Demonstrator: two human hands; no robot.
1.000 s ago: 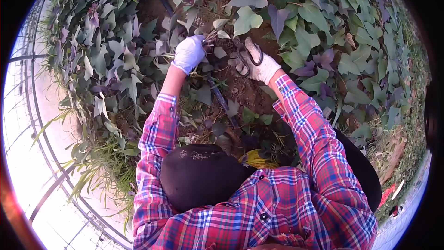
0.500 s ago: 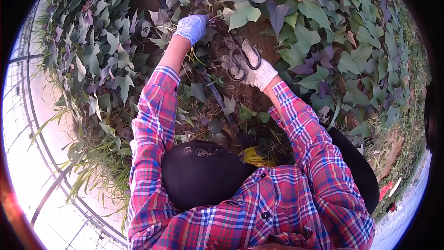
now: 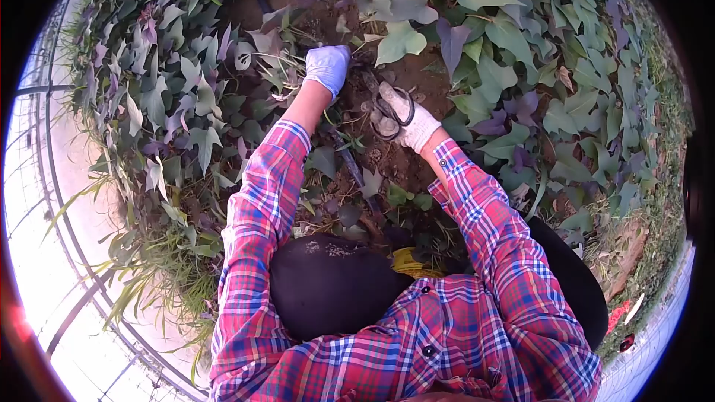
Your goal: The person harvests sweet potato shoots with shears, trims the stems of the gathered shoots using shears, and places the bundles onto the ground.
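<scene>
My left hand (image 3: 327, 68), in a pale lilac glove, is closed low among the stems, with cut or pulled vine stems (image 3: 279, 67) just to its left; what its fingers hold is hidden. My right hand (image 3: 406, 115), in a dirty white knitted glove, grips the dark loop handles of scissors (image 3: 404, 106). Their blades point up and left toward the soil near my left hand, partly lost against dark ground. Green and purple leaves (image 3: 401, 42) hang just above both hands.
A dark hose (image 3: 350, 164) runs along the soil between my arms. Dense vines stand on both sides. Something yellow (image 3: 413, 262) lies by my dark-clothed knee (image 3: 335, 283). A wire fence (image 3: 56, 171) curves along the left, and a red item (image 3: 617, 317) lies at lower right.
My left hand went up and left, then came back down and right, closer to the scissors. My right hand has moved slightly down, still holding the scissors.
</scene>
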